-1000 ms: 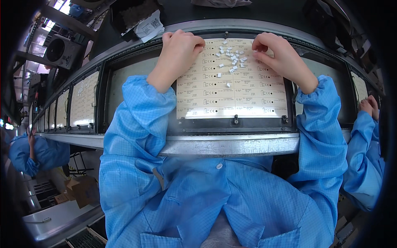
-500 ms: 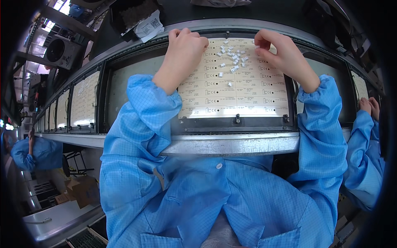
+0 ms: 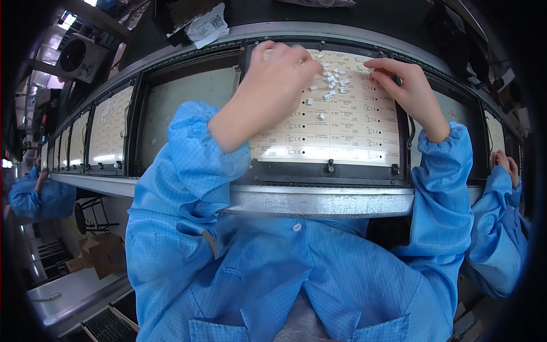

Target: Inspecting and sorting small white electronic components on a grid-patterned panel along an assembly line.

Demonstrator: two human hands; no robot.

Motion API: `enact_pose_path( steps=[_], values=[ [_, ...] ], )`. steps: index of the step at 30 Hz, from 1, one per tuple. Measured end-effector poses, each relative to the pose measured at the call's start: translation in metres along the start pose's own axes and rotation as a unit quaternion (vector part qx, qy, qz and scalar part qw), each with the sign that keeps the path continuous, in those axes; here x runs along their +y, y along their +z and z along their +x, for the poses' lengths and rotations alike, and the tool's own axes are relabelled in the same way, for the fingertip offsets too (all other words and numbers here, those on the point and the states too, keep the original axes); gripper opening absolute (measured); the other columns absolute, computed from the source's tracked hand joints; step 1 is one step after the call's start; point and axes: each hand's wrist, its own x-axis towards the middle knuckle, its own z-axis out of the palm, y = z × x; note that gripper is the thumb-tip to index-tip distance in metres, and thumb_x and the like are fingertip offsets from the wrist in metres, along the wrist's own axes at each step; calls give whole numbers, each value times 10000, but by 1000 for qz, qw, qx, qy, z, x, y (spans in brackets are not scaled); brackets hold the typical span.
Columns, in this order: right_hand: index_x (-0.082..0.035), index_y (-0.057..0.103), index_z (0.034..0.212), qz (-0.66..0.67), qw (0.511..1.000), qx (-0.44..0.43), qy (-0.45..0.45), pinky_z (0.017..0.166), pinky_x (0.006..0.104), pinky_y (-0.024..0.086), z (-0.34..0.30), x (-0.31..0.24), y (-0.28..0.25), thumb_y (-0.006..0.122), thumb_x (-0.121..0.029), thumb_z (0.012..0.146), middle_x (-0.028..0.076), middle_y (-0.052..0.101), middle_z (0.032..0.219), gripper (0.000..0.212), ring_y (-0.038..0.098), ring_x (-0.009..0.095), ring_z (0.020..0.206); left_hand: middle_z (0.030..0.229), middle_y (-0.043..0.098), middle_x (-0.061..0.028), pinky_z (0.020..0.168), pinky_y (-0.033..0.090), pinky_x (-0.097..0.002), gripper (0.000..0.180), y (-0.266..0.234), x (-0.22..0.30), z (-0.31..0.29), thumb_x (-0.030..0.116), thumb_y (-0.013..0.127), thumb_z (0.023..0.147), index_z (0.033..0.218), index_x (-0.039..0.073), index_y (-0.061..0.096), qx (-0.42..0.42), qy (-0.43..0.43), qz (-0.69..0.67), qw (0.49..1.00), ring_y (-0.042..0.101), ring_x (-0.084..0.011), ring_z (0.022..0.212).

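A cream panel [image 3: 356, 128] of printed circuit boards lies in a black frame [image 3: 290, 172] in front of me. Small white connectors [image 3: 331, 80] are scattered in a loose group over its upper middle. My left hand [image 3: 276, 85] reaches over the panel's upper left, its fingertips bent at the edge of this group; motion smears them, so any piece in them is hidden. At the upper right of the panel, my right hand [image 3: 407, 85] has thumb and forefinger pinched on a small white connector, close to the board surface.
A metal rail [image 3: 319, 202] runs along the near edge. More framed panels [image 3: 108, 128] stand in line to the left. Beyond the far rail lies a black container with a white labelled bag [image 3: 208, 27]. At the right, a co-worker's hands [image 3: 504, 162] rest near another panel.
My left hand has moved right, towards the scattered connectors. My right hand has come slightly lower and right, its fingertips now closed together at the panel. The view has shifted a little.
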Motion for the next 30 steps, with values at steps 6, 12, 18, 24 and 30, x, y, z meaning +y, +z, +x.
enact_pose_path(
  steps=[6, 12, 18, 24, 30],
  values=[
    [-10, 630, 1093, 2, 999, -10, 33, 731, 246, 520, 3, 2, 2, 611, -83, 941, 69, 697, 874, 170, 662, 127, 791, 981, 651, -46, 995, 375, -427, 123, 8, -4, -6, 141, 623, 930, 1038, 100, 665, -92, 58, -65, 992, 614, -225, 989],
    [-7, 575, 1082, 53, 997, -18, 51, 725, 229, 503, 6, 8, 7, 584, -63, 948, 44, 661, 831, 145, 638, 94, 769, 932, 644, -51, 929, 390, -401, 146, 12, -6, -4, 102, 629, 876, 1018, 100, 662, -83, 60, -78, 992, 627, -226, 925],
    [8, 584, 1082, 54, 997, 37, 30, 721, 239, 503, 5, 3, 11, 585, -53, 950, 71, 682, 860, 145, 641, 114, 755, 899, 644, -54, 907, 399, -393, 180, -1, -10, -2, 94, 628, 836, 1009, 95, 675, -59, 22, -104, 993, 630, -228, 885],
    [-6, 640, 1023, -17, 1000, -19, 2, 729, 273, 491, 7, 1, 14, 651, -39, 901, 87, 648, 891, 126, 624, 179, 812, 914, 650, -36, 884, 425, -353, 186, -4, -32, -6, 102, 653, 879, 1060, 84, 693, 9, 9, -116, 993, 623, -199, 817],
    [8, 640, 1012, -48, 999, -20, -7, 763, 309, 518, 7, 3, 16, 648, -19, 898, 113, 635, 925, 117, 645, 234, 844, 899, 680, -43, 937, 430, -351, 141, -9, -30, -6, 103, 651, 894, 1017, 71, 713, -5, 18, -109, 994, 648, -200, 796]
  ],
)
